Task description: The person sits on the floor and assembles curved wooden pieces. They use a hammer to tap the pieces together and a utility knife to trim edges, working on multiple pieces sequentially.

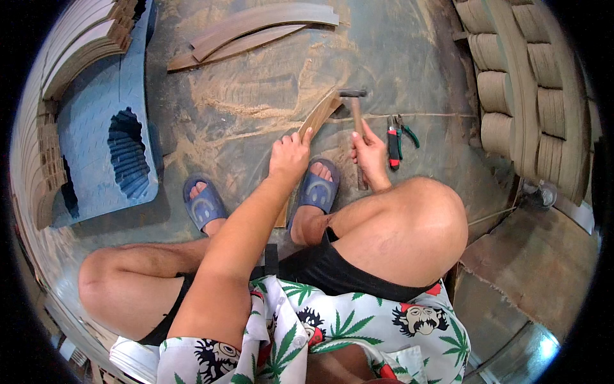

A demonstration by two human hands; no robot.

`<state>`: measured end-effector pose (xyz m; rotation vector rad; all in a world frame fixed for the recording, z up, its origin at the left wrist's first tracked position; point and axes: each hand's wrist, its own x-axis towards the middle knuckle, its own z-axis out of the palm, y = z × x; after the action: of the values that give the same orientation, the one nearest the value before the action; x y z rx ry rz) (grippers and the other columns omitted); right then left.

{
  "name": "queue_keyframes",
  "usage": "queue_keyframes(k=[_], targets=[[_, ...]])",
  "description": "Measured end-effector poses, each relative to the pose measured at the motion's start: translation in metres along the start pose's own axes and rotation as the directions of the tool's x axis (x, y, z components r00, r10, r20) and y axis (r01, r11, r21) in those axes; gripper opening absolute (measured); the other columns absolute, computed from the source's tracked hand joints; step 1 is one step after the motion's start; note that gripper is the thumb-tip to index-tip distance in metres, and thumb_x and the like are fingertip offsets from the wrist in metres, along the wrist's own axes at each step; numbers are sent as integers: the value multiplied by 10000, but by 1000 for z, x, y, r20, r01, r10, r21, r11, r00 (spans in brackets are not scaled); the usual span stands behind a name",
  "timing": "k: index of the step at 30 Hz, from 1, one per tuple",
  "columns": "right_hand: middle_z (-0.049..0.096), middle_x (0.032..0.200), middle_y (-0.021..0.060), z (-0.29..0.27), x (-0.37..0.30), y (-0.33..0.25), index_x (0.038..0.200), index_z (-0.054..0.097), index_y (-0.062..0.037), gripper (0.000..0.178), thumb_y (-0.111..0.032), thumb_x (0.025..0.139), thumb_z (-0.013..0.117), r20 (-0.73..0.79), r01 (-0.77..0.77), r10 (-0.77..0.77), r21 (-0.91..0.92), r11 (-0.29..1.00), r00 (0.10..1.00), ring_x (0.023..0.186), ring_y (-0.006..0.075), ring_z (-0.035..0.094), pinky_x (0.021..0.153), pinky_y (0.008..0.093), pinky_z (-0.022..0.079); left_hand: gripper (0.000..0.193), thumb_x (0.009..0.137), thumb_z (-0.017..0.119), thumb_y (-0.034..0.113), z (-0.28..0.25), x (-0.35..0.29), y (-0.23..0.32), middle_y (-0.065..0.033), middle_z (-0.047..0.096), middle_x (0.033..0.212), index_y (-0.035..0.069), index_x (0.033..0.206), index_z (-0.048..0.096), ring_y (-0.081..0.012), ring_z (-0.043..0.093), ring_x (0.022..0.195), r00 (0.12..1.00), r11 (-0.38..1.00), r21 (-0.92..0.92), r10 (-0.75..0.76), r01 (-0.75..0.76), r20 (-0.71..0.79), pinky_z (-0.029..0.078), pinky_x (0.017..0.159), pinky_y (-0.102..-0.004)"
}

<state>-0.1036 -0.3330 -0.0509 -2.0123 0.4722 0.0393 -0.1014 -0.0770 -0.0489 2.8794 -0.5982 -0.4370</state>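
Observation:
My left hand [290, 155] is closed round a curved wooden strip [318, 116], which slants from between my feet up to the hammer. In my right hand [369, 153] is a hammer [357, 115], gripped by its wooden handle with the dark head away from me. The hammer's head is close to the strip's far end; whether they touch I cannot tell. Part of the strip is hidden behind my left hand and forearm. Just right of my right hand lie a red and black handled tool [394, 147] and green-handled pliers [408, 131] on the floor.
Two curved wooden boards [256, 29] lie at the far side on the dusty floor. A blue plastic pallet [96, 141] at the left bears stacked curved pieces [86, 48]. More stacked wooden pieces [495, 96] stand at the right. My sandalled feet [316, 192] flank the strip's near end.

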Motion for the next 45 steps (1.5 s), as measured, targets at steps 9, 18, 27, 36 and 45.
queue_keyframes(k=[9,18,27,36,45], targets=[[679,865,-7,15,-21,-30,1599,594,-107,549,-122,1065,720,136,-38,30,62,997,990,720,90,632,627,290,540,618,1034,587,233,-6,-2,0,-87,687,1156,189,1648,528,-288,696,1085,1000,1000,-16,-10,10,29,562,877,-453],[666,1131,145,-41,-70,-38,1608,585,-298,763,-25,903,687,376,490,-332,-496,717,865,913,404,711,782,505,586,651,927,731,264,-22,-9,-35,-78,658,1255,253,1566,602,-274,631,1175,980,992,68,120,-111,-159,500,966,-431],[638,1025,102,-46,-89,-8,1565,633,-327,600,-126,1006,718,443,519,-291,-580,628,848,844,335,705,676,466,573,527,1003,608,206,-19,-9,-53,-149,657,1374,175,1525,664,-314,607,1258,941,961,185,244,-203,-235,467,1089,-464],[672,945,78,-33,-92,-30,1474,720,-304,471,-234,1013,785,249,389,-300,-540,746,921,772,303,700,664,432,557,623,971,637,107,-29,1,-55,-142,572,1525,171,1588,587,-347,577,1354,987,992,-28,116,-120,-108,489,1100,-509],[642,904,85,-32,-65,-56,1460,729,-301,449,-235,1019,776,329,493,-371,-650,578,868,740,296,665,621,454,505,579,1005,603,162,-21,2,-49,-63,539,1598,137,1583,584,-302,562,1357,983,984,131,140,-124,-120,507,1014,-467]])
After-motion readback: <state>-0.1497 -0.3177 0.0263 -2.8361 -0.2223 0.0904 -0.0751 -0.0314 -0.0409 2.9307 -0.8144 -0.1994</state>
